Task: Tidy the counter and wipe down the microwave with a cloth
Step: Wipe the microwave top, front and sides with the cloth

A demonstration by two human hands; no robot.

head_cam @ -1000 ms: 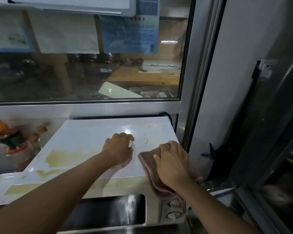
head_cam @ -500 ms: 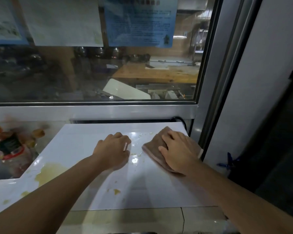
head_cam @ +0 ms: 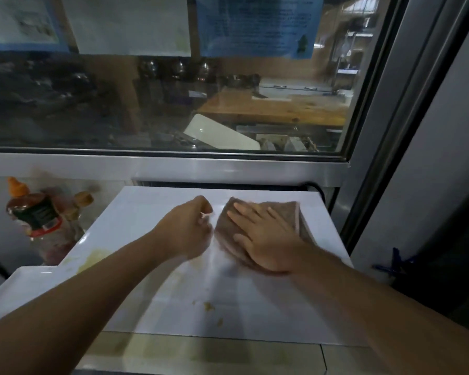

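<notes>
From my head view, the white top of the microwave (head_cam: 228, 293) fills the lower middle of the frame. Its back edge runs under the metal sill of the window (head_cam: 173, 104), its right edge slants down beside the grey frame post at right, and its front edge crosses the bottom of the frame. The open room lies on the bare white surface in front of my hands, with a few yellowish crumbs (head_cam: 209, 306) low in the centre and a yellow stain (head_cam: 92, 259) near the left edge. A white tray (head_cam: 25, 282) butts against the left edge at lower left. Behind it, at middle left, stands a sauce bottle (head_cam: 35, 212) with an orange tip.

My right hand (head_cam: 266, 239) lies flat on the brown cloth (head_cam: 290, 215), fingers straight and slightly spread, pressing it onto the top toward the right back corner. The cloth sticks out past my fingertips and to the right, close to the right edge.

My left hand (head_cam: 190, 231) rests just left of the cloth, fingers curled in. It is blurred, so I cannot tell whether it holds anything.
</notes>
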